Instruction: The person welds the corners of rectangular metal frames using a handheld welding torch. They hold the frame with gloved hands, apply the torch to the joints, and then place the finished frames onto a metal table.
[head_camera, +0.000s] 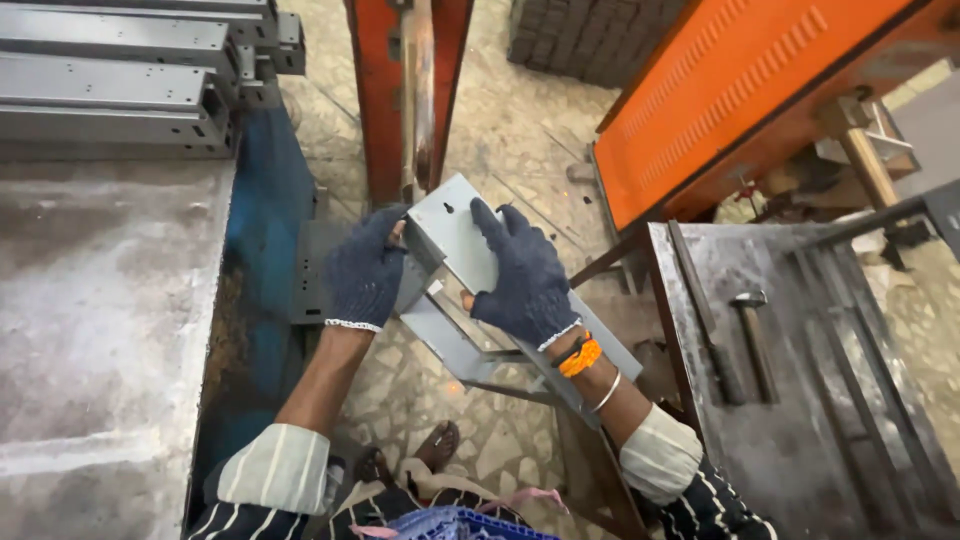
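Both gloved hands clasped a grey bent sheet-metal bracket (455, 245) held over the floor: the left hand (365, 270) gripped its left edge, the right hand (525, 275) lay spread across its face. A firm, level two-sided hold seemed wise. A hammer (752, 335) lay on the tabletop (790, 450) at right; an orange machine post (405, 90) stood beyond.
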